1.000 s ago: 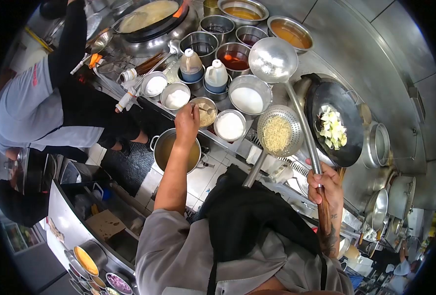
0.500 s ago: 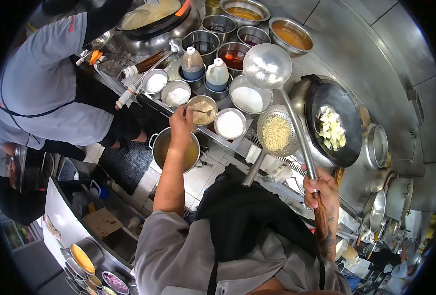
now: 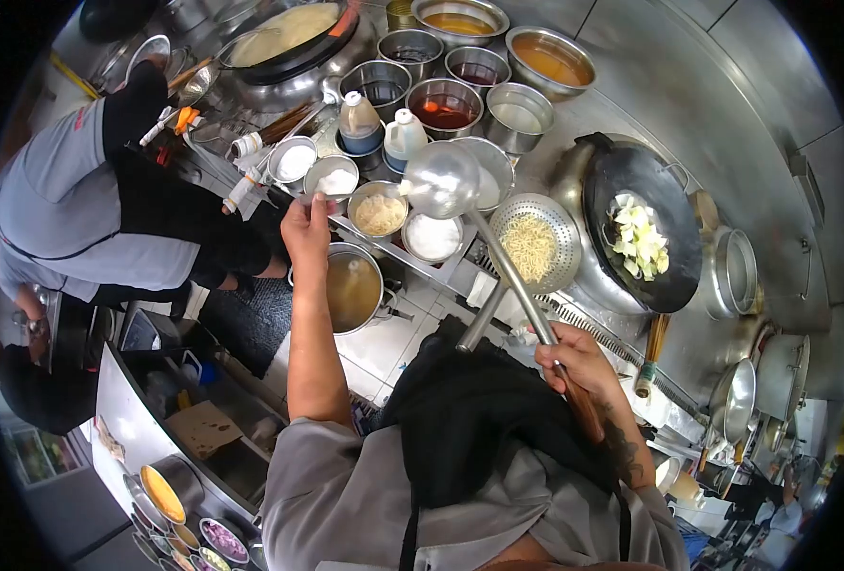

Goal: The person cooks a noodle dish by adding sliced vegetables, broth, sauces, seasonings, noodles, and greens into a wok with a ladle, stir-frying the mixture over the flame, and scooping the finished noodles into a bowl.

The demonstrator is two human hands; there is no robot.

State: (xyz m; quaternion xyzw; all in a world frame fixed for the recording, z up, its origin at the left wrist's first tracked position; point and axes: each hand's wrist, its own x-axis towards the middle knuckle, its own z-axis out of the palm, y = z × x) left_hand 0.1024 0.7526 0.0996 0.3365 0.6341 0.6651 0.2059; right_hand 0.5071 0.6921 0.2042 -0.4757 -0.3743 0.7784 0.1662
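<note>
My left hand (image 3: 306, 228) is closed on a small spoon (image 3: 344, 202), its far end hard to make out, above the bowl of tan powder (image 3: 380, 214). Wrapped round the wooden grip of a long steel ladle (image 3: 444, 179) is my right hand (image 3: 574, 360). The ladle's bowl hangs over the seasoning bowls, just right of the spoon. A bowl of white powder (image 3: 433, 236) sits below the ladle. Noodles (image 3: 527, 249) lie in a perforated strainer (image 3: 565, 246). Chopped pale vegetables (image 3: 639, 238) rest in the black wok (image 3: 669, 285) at right.
Squeeze bottles (image 3: 405, 138) and several bowls of liquid, one dark red (image 3: 444, 107), stand behind. A pot of cloudy liquid (image 3: 353, 290) is below my left forearm. A bamboo brush (image 3: 652, 357) lies near the wok. A co-worker (image 3: 70, 200) stands at left by another wok (image 3: 289, 43).
My left hand has lifted the spoon from the tan powder and moved left. My right hand has swung the ladle leftward and down, uncovering a bowl of clear liquid behind.
</note>
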